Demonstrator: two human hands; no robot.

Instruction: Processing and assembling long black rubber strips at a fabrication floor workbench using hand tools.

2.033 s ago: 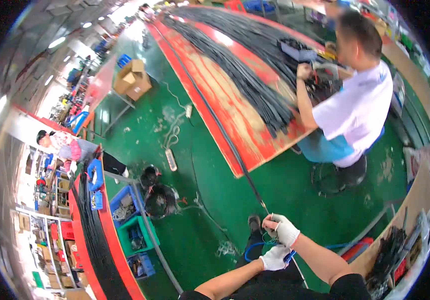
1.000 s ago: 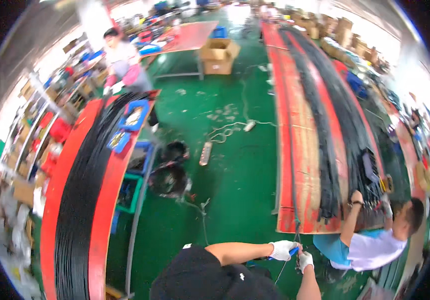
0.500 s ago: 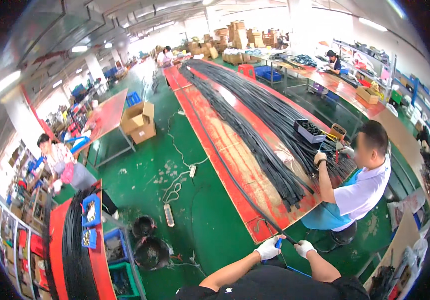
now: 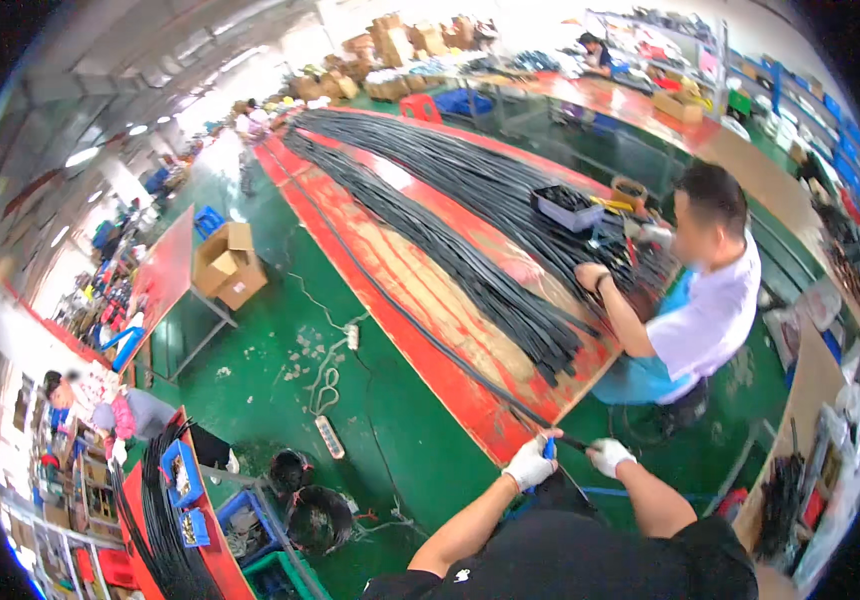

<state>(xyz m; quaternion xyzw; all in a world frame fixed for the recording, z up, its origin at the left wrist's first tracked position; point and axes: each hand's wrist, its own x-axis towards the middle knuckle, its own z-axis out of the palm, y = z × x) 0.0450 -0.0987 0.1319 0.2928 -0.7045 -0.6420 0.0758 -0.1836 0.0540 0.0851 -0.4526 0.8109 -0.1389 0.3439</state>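
A long black cable point(image 4: 420, 328) runs along the left edge of the red table and comes off its near corner to my hands. My left hand point(image 4: 528, 465), in a white glove, is closed round a small blue object point(image 4: 549, 448) against the cable; its kind is too small to make out. Just to the right, my gloved right hand point(image 4: 609, 457) is closed on the cable near its end. Thick bundles of black cables point(image 4: 510, 318) lie lengthwise on the red table point(image 4: 370, 285).
At the table's right side sits a co-worker point(image 4: 700, 290), hands among the cables near a grey bin point(image 4: 566, 212). A power strip point(image 4: 329, 437) and black buckets point(image 4: 318, 520) are on the green floor. Lower left, a red bench point(image 4: 212, 520) carries blue trays and more cables.
My view has turned, so the table and co-worker appear farther left and higher. Both hands remain closed at the cable, with slightly more space between them.
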